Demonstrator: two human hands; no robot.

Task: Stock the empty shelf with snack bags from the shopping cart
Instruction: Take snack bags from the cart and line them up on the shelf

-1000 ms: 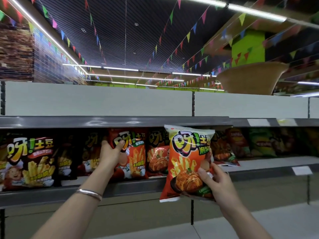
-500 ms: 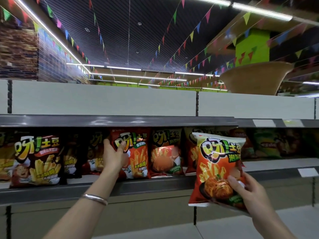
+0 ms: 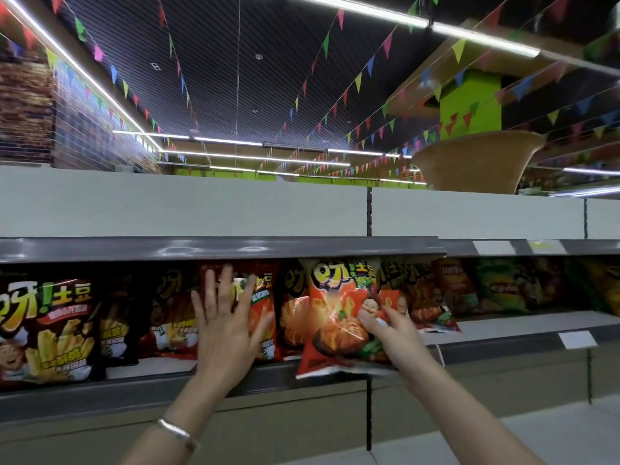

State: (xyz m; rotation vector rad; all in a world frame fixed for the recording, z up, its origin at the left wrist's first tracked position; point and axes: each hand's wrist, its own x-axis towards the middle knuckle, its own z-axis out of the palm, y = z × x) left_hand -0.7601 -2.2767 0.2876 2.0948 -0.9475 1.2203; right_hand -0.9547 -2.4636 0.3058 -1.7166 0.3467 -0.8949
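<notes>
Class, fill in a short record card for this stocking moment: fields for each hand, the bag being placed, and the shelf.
left hand: fingers spread, flat against a red bag standing on the shelf
right hand: grips the orange snack bag by its lower right
orange snack bag: upright, at the shelf front, bottom edge overhanging
shelf: bags along the left and middle, bare stretch at right

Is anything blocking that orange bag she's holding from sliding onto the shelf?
Partly. The orange bag in the right hand overlaps a standing bag already there. The left hand presses flat on the red bag beside it.
</notes>
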